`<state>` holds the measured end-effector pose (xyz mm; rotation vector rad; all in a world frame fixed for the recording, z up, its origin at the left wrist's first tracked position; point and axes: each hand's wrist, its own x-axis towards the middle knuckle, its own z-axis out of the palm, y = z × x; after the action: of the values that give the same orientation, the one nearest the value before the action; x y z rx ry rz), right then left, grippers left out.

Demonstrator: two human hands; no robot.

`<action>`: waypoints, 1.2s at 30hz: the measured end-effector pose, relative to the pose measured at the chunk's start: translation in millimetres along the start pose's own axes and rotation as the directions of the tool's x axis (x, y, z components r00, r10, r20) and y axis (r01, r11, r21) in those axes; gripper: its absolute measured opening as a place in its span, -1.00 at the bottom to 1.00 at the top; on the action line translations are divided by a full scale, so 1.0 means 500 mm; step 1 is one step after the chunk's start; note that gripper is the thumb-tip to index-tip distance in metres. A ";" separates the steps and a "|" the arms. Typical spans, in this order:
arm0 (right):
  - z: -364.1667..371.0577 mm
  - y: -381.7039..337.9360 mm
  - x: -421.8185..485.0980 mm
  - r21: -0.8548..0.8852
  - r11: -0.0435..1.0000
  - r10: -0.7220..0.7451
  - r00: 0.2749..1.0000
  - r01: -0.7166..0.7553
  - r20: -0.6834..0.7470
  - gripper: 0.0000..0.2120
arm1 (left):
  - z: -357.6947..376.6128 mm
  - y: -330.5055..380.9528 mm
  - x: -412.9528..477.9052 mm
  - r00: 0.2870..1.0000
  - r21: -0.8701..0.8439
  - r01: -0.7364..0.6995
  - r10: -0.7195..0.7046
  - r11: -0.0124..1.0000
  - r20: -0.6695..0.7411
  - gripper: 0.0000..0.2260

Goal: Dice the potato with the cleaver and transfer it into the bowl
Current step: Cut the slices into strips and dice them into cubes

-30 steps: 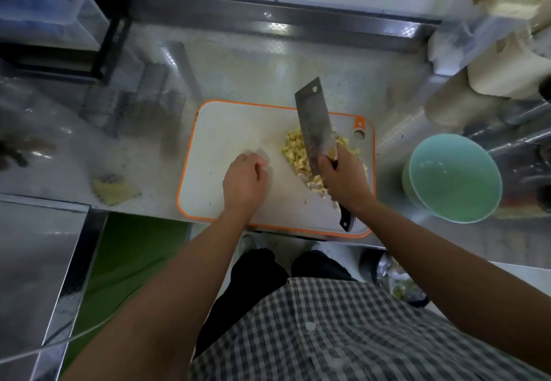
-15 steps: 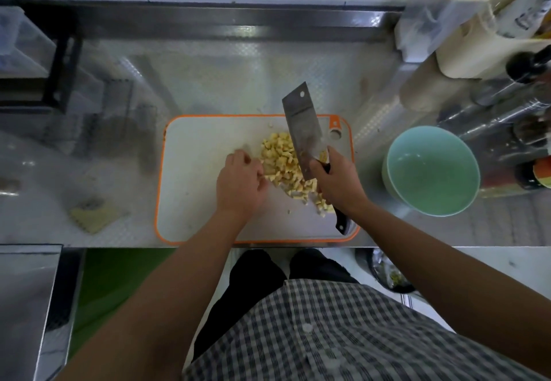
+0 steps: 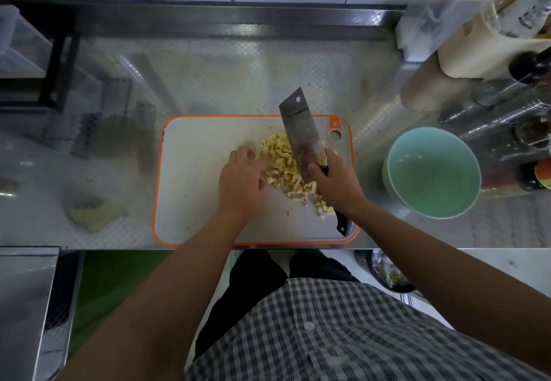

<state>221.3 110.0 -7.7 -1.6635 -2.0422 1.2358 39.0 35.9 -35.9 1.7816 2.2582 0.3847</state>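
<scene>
A pile of pale yellow potato dice lies on the white cutting board with an orange rim. My right hand grips the black handle of the cleaver, whose blade stands tilted against the right side of the pile. My left hand lies against the left side of the pile, fingers loosely bent and touching the dice. The empty light green bowl stands on the counter right of the board.
Steel counter all round the board. Bottles, jars and a paper roll crowd the right back. A yellowish scrap lies at the left. A dark rack stands at back left. The counter edge runs just below the board.
My left hand has slid right from the bare board to the pile. The cleaver has stayed at the pile's right side. The camera view has shifted.
</scene>
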 end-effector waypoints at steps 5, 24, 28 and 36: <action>0.006 -0.003 -0.002 -0.012 1.000 -0.007 1.000 0.007 0.002 -0.84 | -0.004 0.009 0.015 1.000 0.064 0.003 -0.004 0.998 0.008 -0.75; 0.004 -0.001 -0.003 -0.003 1.000 0.013 1.000 -0.013 -0.029 -0.82 | -0.001 -0.016 0.013 0.994 0.040 -0.109 0.109 0.993 -0.023 -0.87; 0.005 -0.005 -0.004 -0.030 1.000 -0.006 1.000 0.006 -0.010 -0.83 | -0.002 -0.010 0.017 0.989 0.026 -0.144 0.145 0.989 -0.026 -0.92; 0.000 -0.011 -0.011 -0.030 0.999 -0.031 0.999 0.030 -0.020 -0.84 | -0.009 -0.028 0.014 0.996 -0.057 -0.039 0.034 0.998 -0.079 -0.89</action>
<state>219.5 105.1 -1.8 -1.6446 -2.0759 1.1790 23.1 39.3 -36.7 1.8104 2.2443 0.5311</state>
